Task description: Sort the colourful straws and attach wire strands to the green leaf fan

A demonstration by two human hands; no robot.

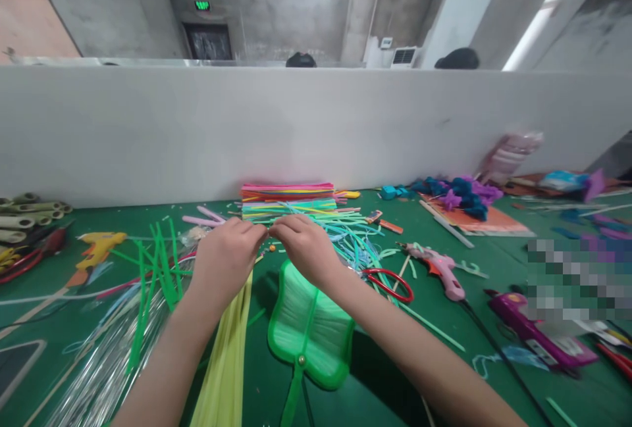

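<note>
My left hand [228,251] and my right hand [307,246] meet at the fingertips above the middle of the table. Both are closed in a pinch; whatever sits between the fingers is too small to make out. Below my right wrist lies a green fan [309,328] with a rounded, lobed rim, a gold-coloured bead and a handle pointing toward me. A bundle of yellow strips [224,354] runs from under my left hand toward the near edge. Just behind the hands is a stack of coloured pipe cleaners [289,197], with loose turquoise ones [353,233] spread beside it.
Left are a yellow glue gun [99,249], green pipe cleaners [158,269], clear shiny strips [123,348] and bamboo tubes [29,216]. Right are red-handled scissors [392,285], a pink glue gun [439,269] and a purple device [540,331]. A white partition [296,131] stands behind.
</note>
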